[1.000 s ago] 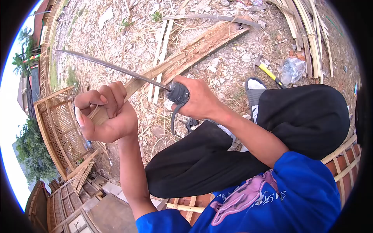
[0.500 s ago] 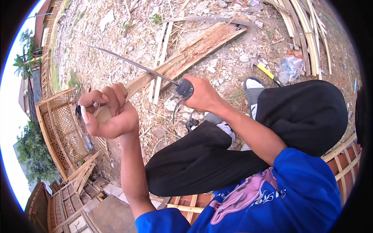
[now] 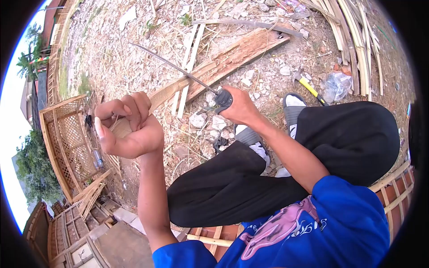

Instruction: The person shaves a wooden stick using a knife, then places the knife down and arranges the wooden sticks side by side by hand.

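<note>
My left hand (image 3: 129,127) has its fingers wrapped round the near end of a flat wooden strip (image 3: 167,91). The strip slants up and away, its far part over a rough, weathered plank (image 3: 243,51) on the ground. My right hand (image 3: 239,105) grips the black-wrapped handle (image 3: 223,99) of a long thin blade (image 3: 174,66). The blade points up and to the left, crossing over the wooden strip beyond my left hand. Whether it touches the strip is unclear.
A hammer (image 3: 310,88) with a yellow and black handle lies near my right foot, beside a clear plastic bag (image 3: 337,86). Long thin strips (image 3: 357,44) are piled at the upper right. A lattice panel (image 3: 67,143) stands at the left. Stones and straw cover the ground.
My right hand has moved right and slightly down in view, drawing the blade's tip rightward along with it. My left hand has shifted slightly right and still holds the strip.
</note>
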Available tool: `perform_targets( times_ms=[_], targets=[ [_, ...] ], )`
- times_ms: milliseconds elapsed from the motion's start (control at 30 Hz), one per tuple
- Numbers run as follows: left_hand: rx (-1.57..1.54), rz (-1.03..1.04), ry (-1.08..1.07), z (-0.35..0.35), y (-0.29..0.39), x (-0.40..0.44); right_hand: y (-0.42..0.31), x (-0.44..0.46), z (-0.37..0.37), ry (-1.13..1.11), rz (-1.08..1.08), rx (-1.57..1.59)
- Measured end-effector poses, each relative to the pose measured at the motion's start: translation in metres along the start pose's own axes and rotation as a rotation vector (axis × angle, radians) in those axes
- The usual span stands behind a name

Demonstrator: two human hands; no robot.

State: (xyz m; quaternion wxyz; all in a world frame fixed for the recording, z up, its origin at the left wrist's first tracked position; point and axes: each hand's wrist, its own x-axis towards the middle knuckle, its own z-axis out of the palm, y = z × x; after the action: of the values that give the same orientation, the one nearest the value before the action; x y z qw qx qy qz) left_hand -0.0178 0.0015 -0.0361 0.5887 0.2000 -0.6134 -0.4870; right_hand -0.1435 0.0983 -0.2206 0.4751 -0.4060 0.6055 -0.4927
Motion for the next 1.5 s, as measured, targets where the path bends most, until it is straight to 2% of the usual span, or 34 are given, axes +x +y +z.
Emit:
perform_targets(
  times_ms=[67, 200, 300, 333, 400, 467, 500, 533, 633, 700, 800, 867, 933, 1033, 1067, 1167, 1267, 1333, 1400, 1500],
  targets=[
    [0.043, 0.011, 0.094, 0.001, -0.001, 0.002, -0.017, -0.005, -0.002, 0.013, 0.026, -0.125],
    [0.03, 0.016, -0.039, 0.005, -0.001, -0.003, -0.041, -0.013, -0.005, -0.019, -0.04, -0.069],
    [0.001, -0.013, -0.066, 0.004, 0.0, -0.001, -0.006, -0.002, 0.0, 0.031, -0.06, -0.099],
    [0.017, -0.009, -0.076, 0.003, 0.002, -0.003, 0.009, 0.003, -0.005, 0.019, 0.041, -0.138],
    [0.045, 0.002, -0.108, 0.002, 0.002, -0.007, 0.015, 0.007, -0.007, 0.022, 0.037, -0.134],
    [0.072, 0.006, 0.051, 0.003, 0.002, -0.001, 0.006, 0.003, -0.008, -0.008, 0.072, -0.213],
    [0.079, 0.016, 0.125, 0.003, -0.001, 0.006, 0.0, 0.003, -0.009, -0.008, 0.031, -0.191],
    [0.054, 0.01, 0.039, -0.002, 0.0, 0.006, -0.005, 0.0, -0.008, -0.006, -0.01, -0.172],
    [0.048, 0.011, -0.045, 0.004, 0.0, 0.002, -0.021, -0.009, -0.002, -0.005, -0.067, -0.101],
    [0.037, -0.012, -0.002, 0.002, 0.001, 0.003, -0.016, -0.004, 0.001, -0.004, -0.108, -0.041],
    [0.025, -0.008, -0.012, -0.004, 0.001, 0.001, 0.056, 0.007, -0.014, 0.017, 0.083, -0.217],
    [0.059, 0.016, 0.017, 0.0, -0.001, 0.008, 0.06, 0.007, -0.012, 0.036, 0.145, -0.237],
    [0.074, 0.011, 0.122, 0.004, -0.002, 0.011, 0.037, -0.003, -0.003, 0.06, 0.156, -0.189],
    [0.06, 0.002, 0.043, 0.001, -0.001, 0.009, 0.006, -0.008, -0.004, -0.005, 0.063, -0.083],
    [0.063, 0.01, 0.033, 0.001, -0.001, 0.009, -0.008, -0.007, -0.005, -0.018, -0.026, -0.083],
    [0.095, 0.005, 0.059, 0.004, -0.001, 0.012, -0.014, -0.002, -0.001, -0.032, -0.065, -0.057],
    [0.046, 0.001, 0.07, -0.009, 0.0, 0.011, 0.084, 0.004, -0.011, 0.067, 0.262, -0.204],
    [0.048, 0.019, 0.005, -0.008, 0.0, 0.008, 0.091, 0.012, -0.023, 0.045, 0.293, -0.259],
    [0.082, 0.021, 0.12, -0.009, -0.003, 0.014, 0.081, 0.005, -0.017, 0.048, 0.34, -0.266],
    [0.074, 0.02, 0.161, -0.014, -0.003, 0.021, 0.06, -0.008, -0.003, 0.051, 0.199, -0.166]
  ],
)
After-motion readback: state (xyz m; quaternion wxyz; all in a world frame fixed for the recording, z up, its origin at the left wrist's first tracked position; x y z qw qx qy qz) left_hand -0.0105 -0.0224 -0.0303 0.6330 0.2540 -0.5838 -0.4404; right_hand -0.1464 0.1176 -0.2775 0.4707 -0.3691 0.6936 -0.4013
